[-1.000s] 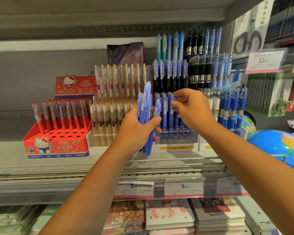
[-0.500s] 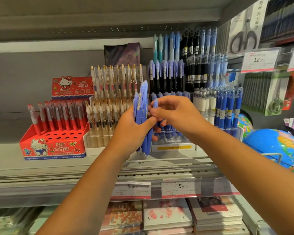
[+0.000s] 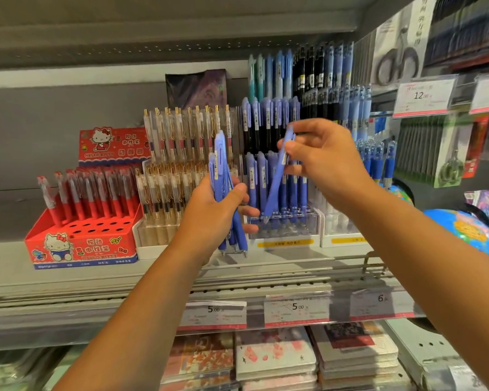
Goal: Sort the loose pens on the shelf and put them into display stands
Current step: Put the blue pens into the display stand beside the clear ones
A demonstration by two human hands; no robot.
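My left hand (image 3: 213,213) grips a bundle of blue pens (image 3: 220,176) upright in front of the shelf, their tips hanging below my fist. My right hand (image 3: 322,162) pinches a single blue pen (image 3: 278,176) near its top. That pen is tilted, with its tip down at the front row of the clear display stand (image 3: 284,222). The stand holds rows of matching blue pens standing upright, and part of it is hidden behind my hands.
A red Hello Kitty pen box (image 3: 81,241) stands at the left, with several empty holes in front. A clear stand of gold-clip pens (image 3: 167,193) sits beside it. More blue and black pens fill stands at the right, near a globe (image 3: 469,231). Price tags line the shelf edge.
My right hand came back from the stand to the bundle, took one blue pen out of it, and now carries it to the right over the stand's front row.
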